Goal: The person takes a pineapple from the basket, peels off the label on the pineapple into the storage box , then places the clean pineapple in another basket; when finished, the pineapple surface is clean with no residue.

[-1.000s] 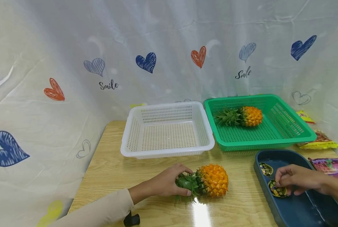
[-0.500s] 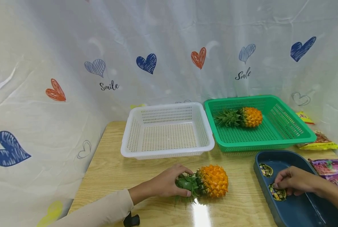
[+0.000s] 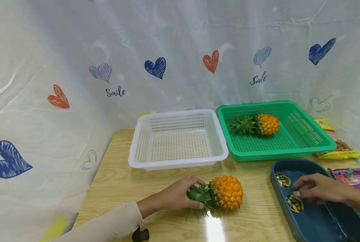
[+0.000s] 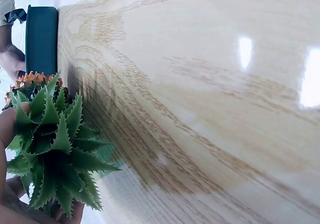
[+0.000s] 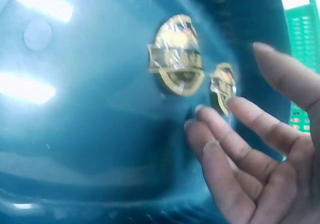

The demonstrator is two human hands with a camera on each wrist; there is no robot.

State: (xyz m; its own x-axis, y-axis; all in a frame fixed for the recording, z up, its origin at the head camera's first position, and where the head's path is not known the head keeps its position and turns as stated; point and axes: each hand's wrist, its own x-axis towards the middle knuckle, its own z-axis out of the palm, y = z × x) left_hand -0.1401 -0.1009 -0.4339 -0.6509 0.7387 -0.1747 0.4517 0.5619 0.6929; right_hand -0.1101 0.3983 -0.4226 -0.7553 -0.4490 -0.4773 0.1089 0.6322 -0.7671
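My left hand (image 3: 180, 195) grips a small orange pineapple (image 3: 227, 193) by its green crown. The pineapple lies on its side on the table, and its spiky leaves (image 4: 60, 149) show between my fingers in the left wrist view. Over the dark blue tray (image 3: 281, 208), my right hand (image 3: 323, 191) hovers with its fingers loosely bent and apart, holding nothing. Two black-and-gold oval stickers lie in the tray: a nearer sticker (image 3: 294, 203) just below the fingertips, and a farther sticker (image 3: 283, 180). Both stickers also show in the right wrist view.
A white basket (image 3: 180, 164) stands behind the left hand. To its right, a green basket (image 3: 282, 153) contains a second pineapple (image 3: 267, 124). Yellow packets (image 3: 341, 153) and a purple packet (image 3: 353, 176) lie along the right side. A dark object (image 3: 140, 234) sits at the front edge.
My right fingers have let go of the nearer sticker, parted and lifted slightly off it; the sticker now lies in the tray. The left hand and pineapple have stayed still.
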